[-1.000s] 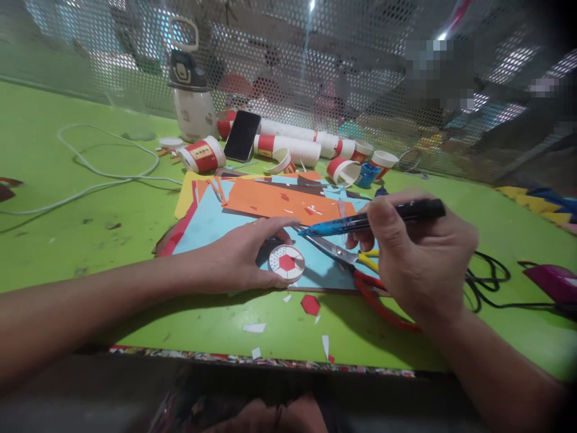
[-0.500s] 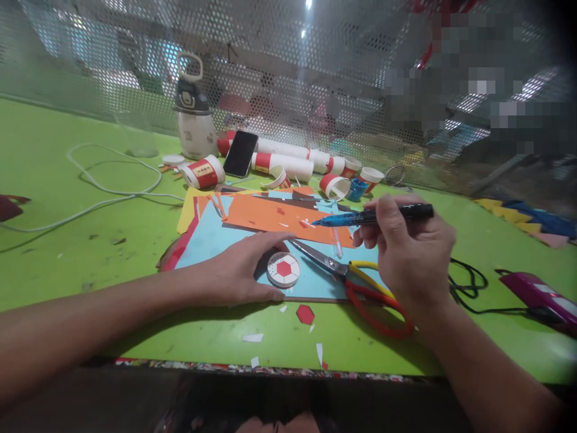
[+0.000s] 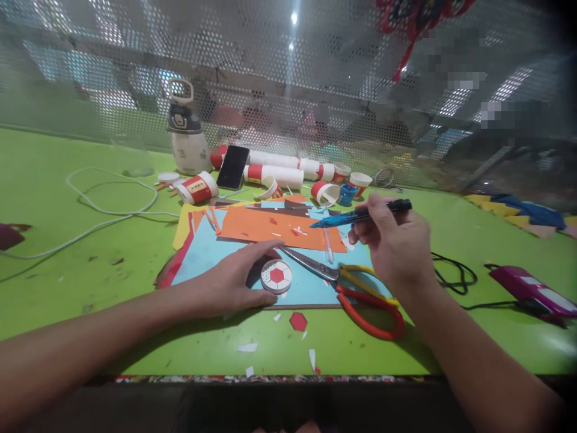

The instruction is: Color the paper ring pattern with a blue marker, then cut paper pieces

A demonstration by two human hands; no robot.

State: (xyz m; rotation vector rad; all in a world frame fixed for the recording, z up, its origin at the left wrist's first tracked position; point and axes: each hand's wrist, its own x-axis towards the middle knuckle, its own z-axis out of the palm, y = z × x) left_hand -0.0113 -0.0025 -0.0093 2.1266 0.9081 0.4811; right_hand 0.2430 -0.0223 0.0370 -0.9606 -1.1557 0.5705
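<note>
My right hand grips a marker, its black barrel slanting and its blue-smeared tip pointing left above orange paper. My left hand rests with thumb and index finger apart, curved around a small round white disc. A red hexagon sits at the disc's centre, with dark lines and dots around it. Whether hidden fingers touch the disc, I cannot tell. Scissors with red and yellow handles lie between the hands on light blue paper. Below the disc is a red paper hexagon.
Orange paper with scraps tops the sheets. Behind stand a bottle, a phone, paper cups, cup stacks and a blue jar. A magenta device with a black cord lies right; a white cable loops left.
The view has tilted up and shifted slightly, so the table items appear lower and further left. Both hands keep nearly the same pose, and the marker stays in my right hand.
</note>
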